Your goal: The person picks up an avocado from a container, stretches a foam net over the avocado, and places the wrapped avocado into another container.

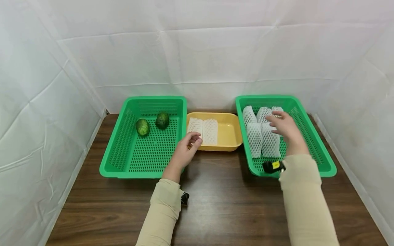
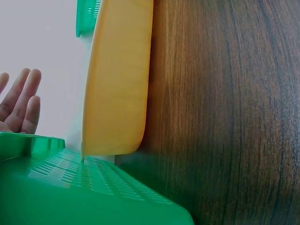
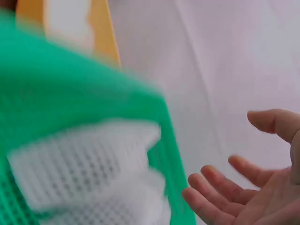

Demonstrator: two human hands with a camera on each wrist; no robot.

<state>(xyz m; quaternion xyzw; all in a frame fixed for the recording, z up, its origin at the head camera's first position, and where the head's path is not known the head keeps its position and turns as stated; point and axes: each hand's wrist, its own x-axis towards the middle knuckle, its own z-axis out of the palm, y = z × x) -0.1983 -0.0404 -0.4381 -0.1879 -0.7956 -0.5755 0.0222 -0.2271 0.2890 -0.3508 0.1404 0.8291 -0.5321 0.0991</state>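
Note:
My left hand (image 1: 184,151) hovers by the near left corner of the yellow tray (image 1: 229,135), fingers loosely bent and holding nothing. Two flat white foam net sleeves (image 1: 210,131) lie side by side in that tray, close beyond the fingertips. Over the right green basket (image 1: 327,167) is my right hand (image 1: 287,128), its fingers spread apart with nothing in them. Beneath and left of it sit several items wrapped in white foam net (image 1: 254,139); the sleeves hide what is inside. In the right wrist view the spread fingers (image 3: 215,180) show beside the basket's rim.
A left green basket (image 1: 106,167) holds two dark green avocados (image 1: 143,127), (image 1: 162,121) toward its back. The yellow tray stands between both baskets on a dark wooden table (image 1: 221,205). White sheeting (image 1: 212,58) encloses the back and sides.

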